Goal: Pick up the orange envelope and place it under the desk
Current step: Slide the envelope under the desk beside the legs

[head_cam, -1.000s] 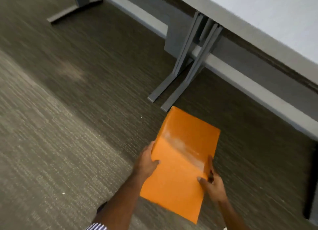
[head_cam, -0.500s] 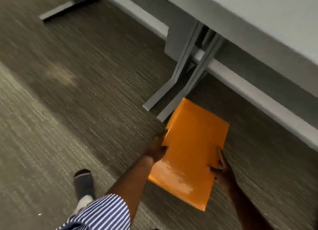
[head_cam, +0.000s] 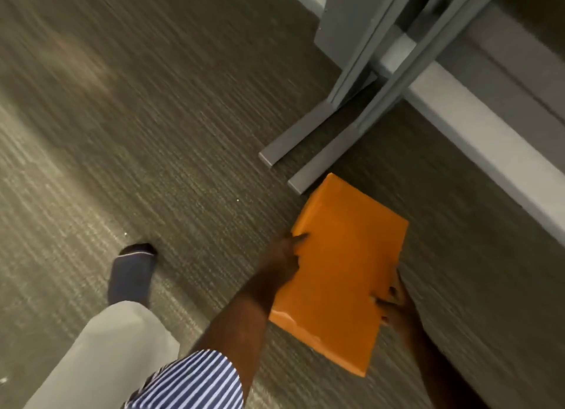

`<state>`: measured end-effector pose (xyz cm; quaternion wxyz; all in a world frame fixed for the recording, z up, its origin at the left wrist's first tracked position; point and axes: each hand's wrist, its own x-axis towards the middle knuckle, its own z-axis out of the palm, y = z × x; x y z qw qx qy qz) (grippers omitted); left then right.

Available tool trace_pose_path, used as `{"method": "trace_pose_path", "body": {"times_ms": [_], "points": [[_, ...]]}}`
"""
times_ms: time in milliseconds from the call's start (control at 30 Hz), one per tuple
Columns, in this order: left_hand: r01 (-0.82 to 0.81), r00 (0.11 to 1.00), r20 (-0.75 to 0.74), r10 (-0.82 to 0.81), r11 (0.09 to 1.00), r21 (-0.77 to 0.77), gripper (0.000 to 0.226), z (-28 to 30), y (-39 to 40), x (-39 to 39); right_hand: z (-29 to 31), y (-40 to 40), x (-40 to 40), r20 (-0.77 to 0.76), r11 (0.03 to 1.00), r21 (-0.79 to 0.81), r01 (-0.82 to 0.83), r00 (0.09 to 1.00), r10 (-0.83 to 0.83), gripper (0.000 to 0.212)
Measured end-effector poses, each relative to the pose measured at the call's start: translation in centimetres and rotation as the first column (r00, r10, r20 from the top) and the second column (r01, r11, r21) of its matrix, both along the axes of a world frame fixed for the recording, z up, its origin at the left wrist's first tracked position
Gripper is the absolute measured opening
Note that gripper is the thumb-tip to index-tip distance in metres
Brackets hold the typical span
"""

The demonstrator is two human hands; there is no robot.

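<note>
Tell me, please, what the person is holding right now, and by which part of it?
The orange envelope, held in both hands by its long edges: the left hand on the left edge, the right hand on the right edge nearer the lower corner.

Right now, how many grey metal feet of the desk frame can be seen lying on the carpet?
2. The nearer foot ends beside the orange envelope's far corner; the farther foot lies parallel, just beyond it. Others may be hidden outside the view.

envelope (head_cam: 342, 274): bright orange, plain
sleeve (head_cam: 195, 381): blue-and-white stripes
trouser leg (head_cam: 101, 353): beige
sock (head_cam: 131, 274): dark blue-grey
carpet (head_cam: 137, 118): grey-brown, fine streaks
counter legs (head_cam: 318, 160): grey
</note>
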<state>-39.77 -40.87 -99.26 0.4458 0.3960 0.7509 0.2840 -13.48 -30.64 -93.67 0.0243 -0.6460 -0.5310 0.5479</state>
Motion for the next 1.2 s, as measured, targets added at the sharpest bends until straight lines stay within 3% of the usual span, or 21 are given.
{"method": "trace_pose_path", "body": {"times_ms": [100,367,467,533,633,733,833,900,1000,1100,1200], "points": [[-0.034,0.999,-0.036,0.032,0.999,-0.036,0.058,-1.3,-0.8,0.9,-1.6,-0.7,0.4,0.001,1.0,0.011,-0.011,1.0,0.011,0.092],[-0.061,0.997,-0.038,0.062,0.997,0.042,0.067,-3.6,-1.7,0.8,-5.9,-1.0,0.7,-0.034,0.993,0.113,-0.04,0.998,0.044,0.099],[0.038,0.976,-0.217,-0.011,0.992,0.117,0.067,-4.4,-3.8,1.2,-6.9,-2.2,0.8,0.022,0.981,0.188,-0.04,0.999,0.036,0.098],[0.244,0.905,-0.395,-0.158,0.953,0.178,0.071,-4.5,-5.9,1.6,-6.7,-3.5,0.8,0.181,0.917,0.361,-0.17,0.977,0.11,0.096],[0.632,0.637,-0.583,-0.504,0.775,0.02,0.1,-4.8,-7.9,1.3,-5.9,-6.0,0.0,0.397,0.659,0.481,-0.579,0.814,0.425,0.093],[0.766,0.397,-0.665,-0.633,0.628,-0.14,0.116,-4.9,-8.5,1.6,-6.9,-9.2,-1.4,0.646,0.392,0.324,-0.861,0.504,0.573,0.111],[0.745,0.378,-0.737,-0.56,0.657,-0.116,0.095,-4.7,-8.6,1.9,-7.8,-11.3,-2.9,0.753,0.299,0.162,-0.94,0.314,0.579,0.124],[0.761,0.388,-0.716,-0.58,0.64,-0.107,0.088,-4.7,-8.2,1.8,-8.0,-11.3,-3.7,0.786,0.304,0.115,-0.946,0.274,0.554,0.128],[0.779,0.358,-0.698,-0.62,0.611,-0.143,0.084,-4.0,-5.9,0.9,-7.8,-9.9,-4.3,0.786,0.301,0.13,-0.945,0.283,0.55,0.126],[0.798,0.321,-0.7,-0.638,0.58,-0.162,0.081,-2.9,-1.9,-0.5,-7.0,-6.3,-4.3,0.798,0.231,0.19,-0.954,0.287,0.529,0.109],[0.78,0.322,-0.715,-0.621,0.602,-0.172,0.068,-1.6,2.6,-1.6,-5.6,-1.5,-5.5,0.806,0.24,0.249,-0.938,0.338,0.487,0.1]]}}
